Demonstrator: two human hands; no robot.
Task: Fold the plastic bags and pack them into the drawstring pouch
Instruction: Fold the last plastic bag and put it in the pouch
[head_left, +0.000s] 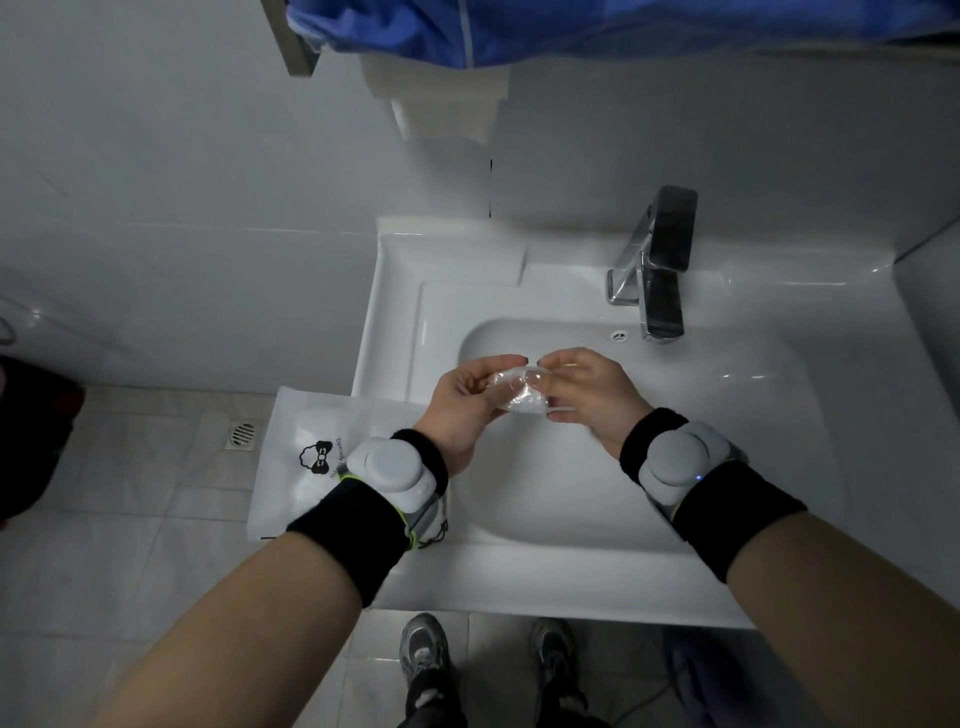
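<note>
- A clear plastic bag (519, 391), already reduced to a small crumpled bundle, is held above the sink (779, 415) basin, between both hands.
- Left hand (462, 405): grip closed on the bag's left side, thumb over the top.
- Right hand (587, 392): grip closed on the bag's right side by the fingertips (540, 379).
- Progress, as judged: folding of this bag is near its end; packing is not yet done. No other bags are seen.
- A flat white pouch (306, 457) with a printed logo lies on the sink's left ledge, overhanging the edge, partly hidden by the left forearm. Its drawstring and opening cannot be made out.
- Room: the basin below is open; the faucet (660, 265) stands well apart at the back right. The pouch is near the left hand; its overhang over the floor is judged a slip risk.
</note>
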